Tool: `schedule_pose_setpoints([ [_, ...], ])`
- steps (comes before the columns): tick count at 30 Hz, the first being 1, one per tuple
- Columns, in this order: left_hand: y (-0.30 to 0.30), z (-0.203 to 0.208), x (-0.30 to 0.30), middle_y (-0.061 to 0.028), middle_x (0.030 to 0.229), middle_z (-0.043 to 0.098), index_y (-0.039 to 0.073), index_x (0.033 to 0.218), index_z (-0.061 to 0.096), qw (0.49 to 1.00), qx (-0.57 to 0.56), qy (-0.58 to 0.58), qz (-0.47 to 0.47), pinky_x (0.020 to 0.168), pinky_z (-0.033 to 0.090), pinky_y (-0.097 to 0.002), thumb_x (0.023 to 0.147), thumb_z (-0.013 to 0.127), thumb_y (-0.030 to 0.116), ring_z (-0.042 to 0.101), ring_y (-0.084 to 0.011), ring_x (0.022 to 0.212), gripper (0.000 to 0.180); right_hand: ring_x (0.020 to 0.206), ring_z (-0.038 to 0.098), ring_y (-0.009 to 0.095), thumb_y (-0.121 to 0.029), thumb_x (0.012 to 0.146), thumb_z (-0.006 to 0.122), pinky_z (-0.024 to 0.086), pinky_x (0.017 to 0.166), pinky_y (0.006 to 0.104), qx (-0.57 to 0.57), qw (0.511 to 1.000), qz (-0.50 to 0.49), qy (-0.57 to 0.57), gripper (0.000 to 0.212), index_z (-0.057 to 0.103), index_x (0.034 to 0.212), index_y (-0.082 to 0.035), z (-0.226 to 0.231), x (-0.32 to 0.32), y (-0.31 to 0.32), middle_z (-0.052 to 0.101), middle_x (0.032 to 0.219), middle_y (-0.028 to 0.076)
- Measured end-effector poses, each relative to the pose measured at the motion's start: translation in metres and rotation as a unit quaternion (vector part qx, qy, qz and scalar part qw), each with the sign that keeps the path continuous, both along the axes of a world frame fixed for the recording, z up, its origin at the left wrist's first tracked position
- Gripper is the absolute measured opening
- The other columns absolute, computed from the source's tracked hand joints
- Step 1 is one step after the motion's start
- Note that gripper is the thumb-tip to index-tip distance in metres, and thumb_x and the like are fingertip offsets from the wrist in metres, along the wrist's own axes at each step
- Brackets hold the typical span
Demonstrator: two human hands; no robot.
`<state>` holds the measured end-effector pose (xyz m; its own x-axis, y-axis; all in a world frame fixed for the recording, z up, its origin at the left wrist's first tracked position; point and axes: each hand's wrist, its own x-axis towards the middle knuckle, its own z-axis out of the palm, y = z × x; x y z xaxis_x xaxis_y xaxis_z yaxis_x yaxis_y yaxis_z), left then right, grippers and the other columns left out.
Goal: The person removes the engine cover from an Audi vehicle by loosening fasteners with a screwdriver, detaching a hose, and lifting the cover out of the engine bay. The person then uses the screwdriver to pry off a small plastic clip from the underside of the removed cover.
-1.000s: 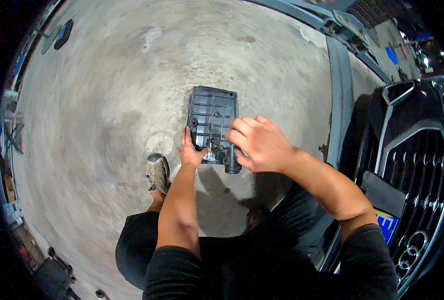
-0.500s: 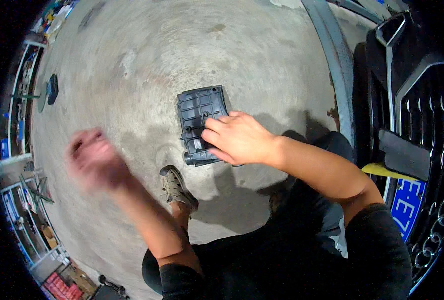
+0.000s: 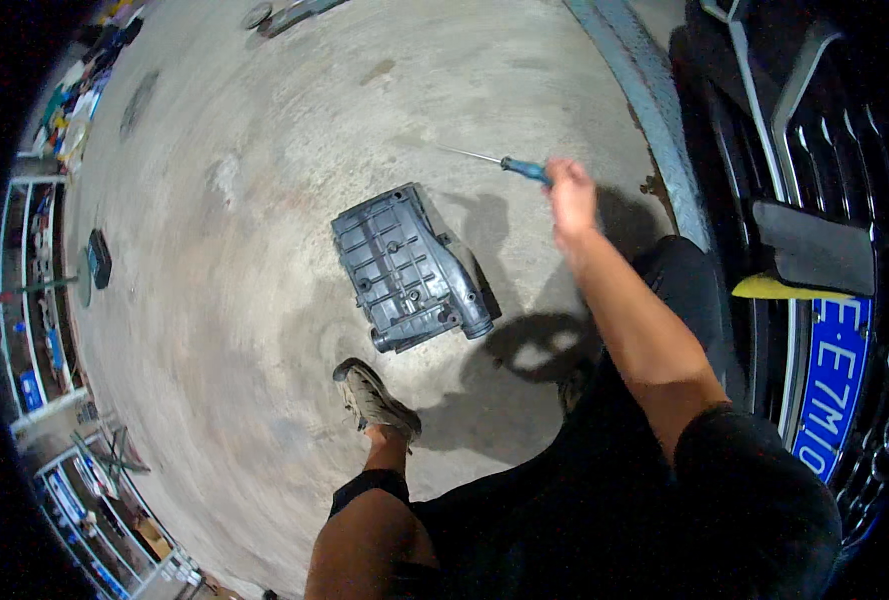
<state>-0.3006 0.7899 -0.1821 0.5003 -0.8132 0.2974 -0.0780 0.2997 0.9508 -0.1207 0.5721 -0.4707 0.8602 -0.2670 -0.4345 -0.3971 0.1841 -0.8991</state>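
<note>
My right hand (image 3: 572,195) is closed around a screwdriver (image 3: 526,169) with a blue handle. Its thin metal shaft points left, past the far right of a black plastic housing (image 3: 403,268). Ribs cover the upper side of this housing, with round openings at its near corners; it lies on the concrete floor, apart from my hand and the screwdriver. My left hand is out of view.
My shoe (image 3: 377,400) stands just nearer than the housing. At the right is a car front with a dark grille (image 3: 845,160) and a blue plate (image 3: 833,385). White shelving (image 3: 37,290) lines the left side, and a small black object (image 3: 99,258) sits near it.
My right hand has left the housing, moved away and to the right, and now holds a screwdriver. My left hand has gone out of view. The housing appears slightly turned.
</note>
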Motion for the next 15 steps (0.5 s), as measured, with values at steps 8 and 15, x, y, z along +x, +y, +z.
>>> schedule_pose_setpoints([
  [8,0.04,-0.051,0.048,-0.0127,0.115,0.067,0.001,0.12,0.06,0.965,0.014,0.165,0.204,0.103,0.047,-0.0401,0.102,0.062,0.037,0.063,-0.0232,0.109,0.041,0.102,0.063,0.024,-0.012,0.096,0.057,0.05,0.091,0.038,0.06,0.975,0.075,0.202,0.032,0.065,0.126,-0.011,-0.205,-0.122,0.007,0.063,0.119,0.007],
  [15,0.164,-0.33,-0.026,-0.023,0.147,0.055,-0.008,0.151,0.042,0.512,0.477,0.319,0.639,0.114,0.039,-0.0427,0.095,0.071,0.052,0.053,-0.032,0.136,0.087,0.128,0.055,0.039,-0.043,0.085,0.077,0.048,0.105,0.0475,-0.354,0.86,0.361,-0.077,0.059,0.067,0.129,-0.004,-0.094,-0.139,0.041,0.064,0.125,0.019],
])
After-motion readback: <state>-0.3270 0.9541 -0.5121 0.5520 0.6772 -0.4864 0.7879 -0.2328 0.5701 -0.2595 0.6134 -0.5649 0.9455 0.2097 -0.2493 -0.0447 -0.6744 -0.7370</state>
